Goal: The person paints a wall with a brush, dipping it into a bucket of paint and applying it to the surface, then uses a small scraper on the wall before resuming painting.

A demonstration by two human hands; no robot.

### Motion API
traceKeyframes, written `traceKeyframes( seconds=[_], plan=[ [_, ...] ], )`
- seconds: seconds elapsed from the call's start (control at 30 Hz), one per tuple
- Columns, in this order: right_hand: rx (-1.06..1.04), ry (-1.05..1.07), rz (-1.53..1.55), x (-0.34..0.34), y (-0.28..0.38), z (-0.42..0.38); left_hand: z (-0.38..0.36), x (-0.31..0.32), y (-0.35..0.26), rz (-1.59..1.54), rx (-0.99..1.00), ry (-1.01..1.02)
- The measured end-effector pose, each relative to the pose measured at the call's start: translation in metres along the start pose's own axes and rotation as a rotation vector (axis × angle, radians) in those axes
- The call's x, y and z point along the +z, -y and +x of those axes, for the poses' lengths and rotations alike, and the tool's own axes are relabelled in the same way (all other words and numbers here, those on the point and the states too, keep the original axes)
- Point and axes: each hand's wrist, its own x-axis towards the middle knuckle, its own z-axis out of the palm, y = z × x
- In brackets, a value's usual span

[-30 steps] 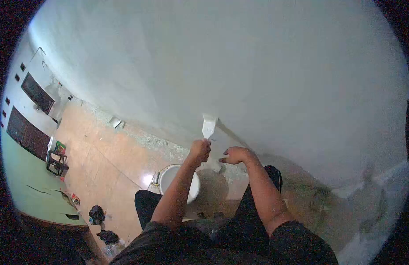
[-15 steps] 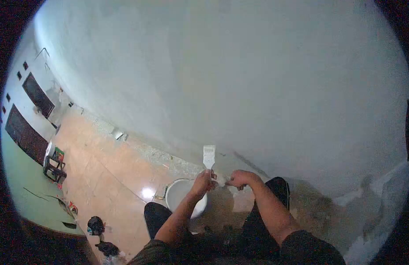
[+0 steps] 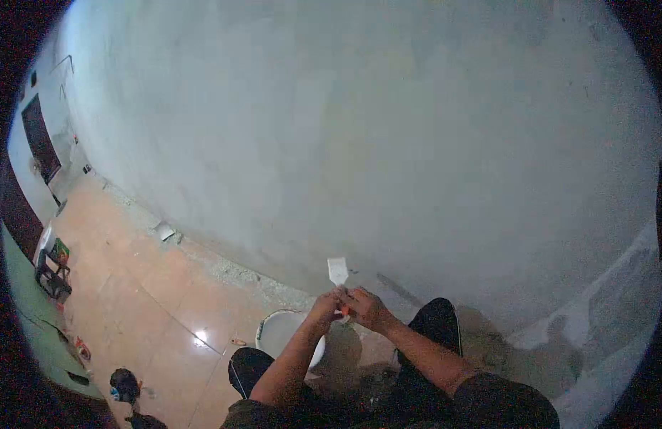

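A white-coated putty knife (image 3: 337,270) points up toward the wall, its flat blade standing above my joined hands. My left hand (image 3: 324,312) is closed around its handle. Against it, my right hand (image 3: 368,309) is closed too, fingers overlapping just below the blade. A bit of orange and a whitish edge show between the palms; what the right hand grips is mostly hidden. Below and left of my hands stands a white bucket (image 3: 321,355) with pale contents, partly covered by my left forearm.
The grey-white wall (image 3: 388,157) rises in front. Pale debris (image 3: 234,272) lines its foot beside the tiled floor (image 3: 131,300). A metal-looking piece (image 3: 164,231) lies there. At left are a dark stool (image 3: 53,279) and a dark bundle (image 3: 123,385). My knees flank the bucket.
My right hand has moved left and now meets my left hand at the putty knife. The knife sits slightly lower in view. The head view has shifted, moving the floor items left.
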Motion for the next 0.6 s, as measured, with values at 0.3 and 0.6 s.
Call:
traceKeyframes(
  seconds=[0.3, 0.6],
  plan=[
    [0.242, -0.232, -0.090, -0.010, 0.008, -0.013, -0.002, -0.012, 0.013, 0.341, -0.199, 0.239],
    [0.978, -0.766, 0.953, -0.006, -0.013, -0.051, -0.044, -0.014, -0.046, 0.956, 0.380, -0.544]
  ],
)
